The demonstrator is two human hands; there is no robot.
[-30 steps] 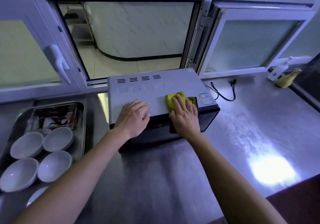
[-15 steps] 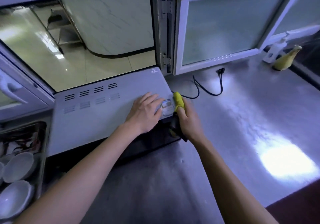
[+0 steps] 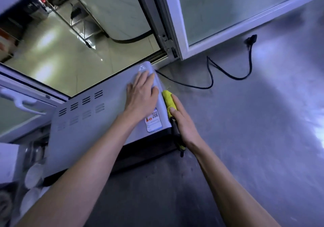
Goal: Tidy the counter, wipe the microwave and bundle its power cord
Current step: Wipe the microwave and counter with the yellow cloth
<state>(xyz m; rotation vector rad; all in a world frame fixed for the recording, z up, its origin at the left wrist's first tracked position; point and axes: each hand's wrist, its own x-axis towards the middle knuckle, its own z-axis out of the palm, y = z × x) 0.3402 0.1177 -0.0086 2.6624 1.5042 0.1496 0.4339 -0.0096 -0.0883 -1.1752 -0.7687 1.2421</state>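
A grey microwave [image 3: 98,121] stands on the steel counter [image 3: 245,139] below an open window. My left hand [image 3: 142,95] lies flat, fingers straight, on its top near the right rear corner. With straight fingers my right hand [image 3: 184,123] presses a yellow cloth [image 3: 168,100] against the microwave's right side wall. Most of the cloth is hidden behind the hand. The black power cord [image 3: 212,79] runs from behind the microwave in loose curves across the counter, and its plug [image 3: 252,38] lies unplugged near the window frame.
White bowls [image 3: 33,176] sit at the left edge beside the microwave. A white window frame [image 3: 228,28] borders the counter at the back. Bare steel counter stretches to the right and front.
My view swung right and closer. My left hand slid back along the microwave's top to the rear right corner. My right hand moved the cloth from the front right corner onto the right side wall.
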